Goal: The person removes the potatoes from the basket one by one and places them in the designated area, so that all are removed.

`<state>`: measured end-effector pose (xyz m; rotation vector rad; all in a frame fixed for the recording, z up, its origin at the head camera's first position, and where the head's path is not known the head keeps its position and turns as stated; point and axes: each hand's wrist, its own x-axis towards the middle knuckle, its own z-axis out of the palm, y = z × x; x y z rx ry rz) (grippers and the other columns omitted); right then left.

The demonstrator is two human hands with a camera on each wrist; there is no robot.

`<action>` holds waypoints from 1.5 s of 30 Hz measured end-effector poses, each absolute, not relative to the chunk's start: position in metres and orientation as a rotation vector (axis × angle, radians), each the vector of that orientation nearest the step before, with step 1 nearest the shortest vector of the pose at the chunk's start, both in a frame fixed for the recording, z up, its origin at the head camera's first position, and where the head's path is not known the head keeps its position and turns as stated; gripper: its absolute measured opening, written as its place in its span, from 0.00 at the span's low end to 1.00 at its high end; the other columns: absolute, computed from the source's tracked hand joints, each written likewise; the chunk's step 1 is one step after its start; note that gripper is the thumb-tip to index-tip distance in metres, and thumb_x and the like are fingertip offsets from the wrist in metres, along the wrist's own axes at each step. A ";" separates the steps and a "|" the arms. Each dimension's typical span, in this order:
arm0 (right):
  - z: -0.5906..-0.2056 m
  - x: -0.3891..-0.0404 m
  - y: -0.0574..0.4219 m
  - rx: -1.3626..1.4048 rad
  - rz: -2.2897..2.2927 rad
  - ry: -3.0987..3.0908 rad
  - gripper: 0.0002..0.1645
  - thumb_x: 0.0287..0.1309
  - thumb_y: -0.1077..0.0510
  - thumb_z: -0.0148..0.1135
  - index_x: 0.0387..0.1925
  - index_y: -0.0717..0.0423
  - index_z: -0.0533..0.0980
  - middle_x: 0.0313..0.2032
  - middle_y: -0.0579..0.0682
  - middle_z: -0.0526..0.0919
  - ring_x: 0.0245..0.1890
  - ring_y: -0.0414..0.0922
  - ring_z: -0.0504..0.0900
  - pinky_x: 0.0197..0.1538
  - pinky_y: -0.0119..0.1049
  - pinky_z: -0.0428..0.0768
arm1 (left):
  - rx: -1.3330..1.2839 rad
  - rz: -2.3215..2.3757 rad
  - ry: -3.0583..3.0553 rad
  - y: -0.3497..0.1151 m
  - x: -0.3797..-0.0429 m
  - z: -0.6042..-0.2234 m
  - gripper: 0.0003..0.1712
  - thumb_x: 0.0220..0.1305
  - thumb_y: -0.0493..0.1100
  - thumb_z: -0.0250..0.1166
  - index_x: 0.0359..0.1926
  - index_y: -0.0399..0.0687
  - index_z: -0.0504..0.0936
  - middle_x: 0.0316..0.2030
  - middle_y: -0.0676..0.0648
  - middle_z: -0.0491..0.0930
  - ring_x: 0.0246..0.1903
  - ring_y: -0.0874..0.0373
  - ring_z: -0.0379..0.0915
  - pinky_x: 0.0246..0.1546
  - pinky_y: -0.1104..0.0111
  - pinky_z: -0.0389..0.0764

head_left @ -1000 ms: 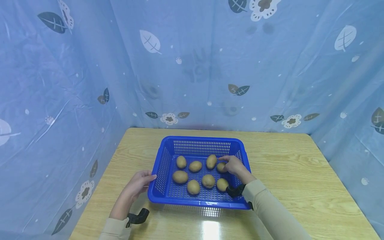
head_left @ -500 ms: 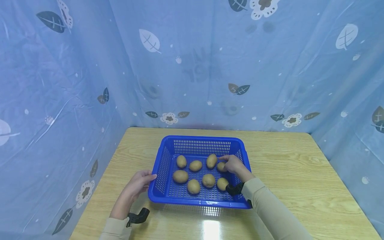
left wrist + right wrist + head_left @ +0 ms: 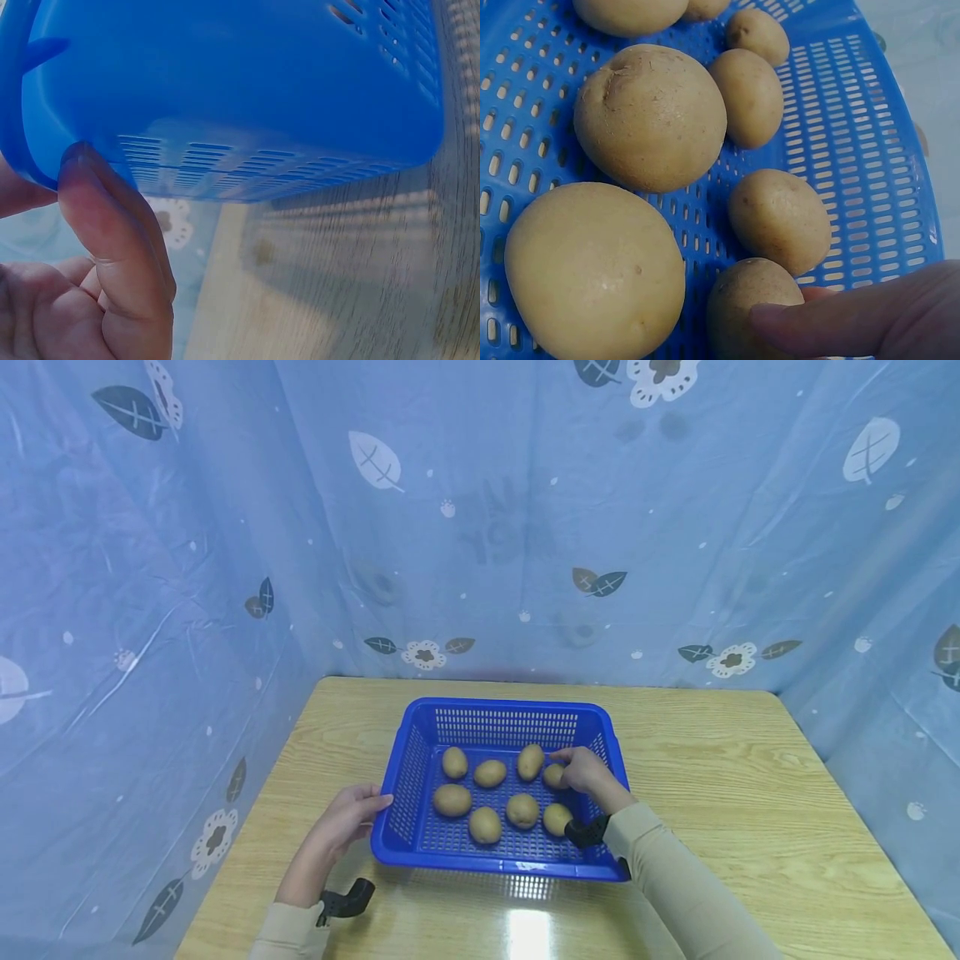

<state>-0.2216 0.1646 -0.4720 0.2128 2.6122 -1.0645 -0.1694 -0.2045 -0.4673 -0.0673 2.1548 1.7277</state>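
A blue plastic basket point(image 3: 517, 867) with slotted walls stands on the table, with several potatoes point(image 3: 452, 801) lying apart on its floor. At its left side my left hand point(image 3: 348, 818) pinches the rim, thumb on top; in the left wrist view the fingers point(image 3: 112, 225) press the outer wall under the rim. My right hand point(image 3: 588, 774) reaches inside over the right wall and holds a small potato point(image 3: 553, 776) near the back right. In the right wrist view the thumb point(image 3: 795, 322) lies on that potato point(image 3: 754, 300), and a fingertip shows behind it.
The wooden table point(image 3: 750, 793) extends to both sides of the basket. A blue patterned curtain point(image 3: 480, 527) hangs behind it and along the sides. Black wrist mounts point(image 3: 347, 902) sit on both forearms; the right one is close to the front right potato point(image 3: 557, 819).
Both hands, the basket and the potatoes stay where they were. Only a slight shift of the head view shows.
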 end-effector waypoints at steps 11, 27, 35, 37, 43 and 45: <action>-0.471 -0.221 0.164 0.206 -1.020 2.605 0.31 0.46 0.71 0.62 0.57 0.60 0.74 0.61 0.64 0.71 0.61 0.62 0.70 0.61 0.55 0.67 | -0.101 1.726 2.162 -0.204 -0.170 -0.469 0.20 0.68 0.43 0.54 0.49 0.28 0.72 0.38 0.39 0.83 0.36 0.52 0.81 0.37 0.65 0.79; -0.472 -0.221 0.165 0.204 -1.001 2.624 0.31 0.46 0.67 0.67 0.56 0.61 0.74 0.60 0.64 0.73 0.59 0.62 0.72 0.60 0.54 0.69 | -0.075 1.732 2.152 -0.203 -0.169 -0.463 0.21 0.68 0.43 0.54 0.50 0.26 0.71 0.37 0.39 0.83 0.34 0.54 0.81 0.35 0.66 0.78; -0.472 -0.221 0.165 0.185 -0.997 2.639 0.31 0.44 0.68 0.68 0.55 0.61 0.75 0.59 0.65 0.73 0.58 0.62 0.72 0.60 0.54 0.69 | -0.089 1.727 2.162 -0.203 -0.169 -0.464 0.21 0.68 0.43 0.54 0.50 0.25 0.71 0.36 0.41 0.84 0.34 0.53 0.81 0.34 0.66 0.78; -0.472 -0.221 0.165 0.179 -0.989 2.645 0.32 0.43 0.69 0.67 0.55 0.61 0.75 0.59 0.65 0.73 0.59 0.62 0.71 0.61 0.54 0.69 | -0.098 1.727 2.167 -0.203 -0.169 -0.465 0.21 0.69 0.43 0.54 0.50 0.25 0.72 0.36 0.41 0.84 0.34 0.53 0.81 0.35 0.65 0.78; -0.472 -0.221 0.166 0.174 -0.967 2.659 0.33 0.41 0.69 0.68 0.55 0.60 0.76 0.59 0.64 0.73 0.60 0.63 0.70 0.62 0.55 0.67 | -0.100 1.726 2.171 -0.203 -0.169 -0.465 0.21 0.68 0.43 0.54 0.50 0.26 0.72 0.37 0.40 0.84 0.35 0.51 0.81 0.35 0.65 0.78; -0.472 -0.221 0.166 0.172 -0.957 2.667 0.32 0.41 0.69 0.68 0.54 0.60 0.76 0.59 0.65 0.73 0.60 0.63 0.70 0.62 0.55 0.67 | -0.099 1.727 2.171 -0.203 -0.169 -0.465 0.21 0.68 0.43 0.54 0.50 0.26 0.72 0.37 0.40 0.84 0.35 0.51 0.81 0.35 0.65 0.78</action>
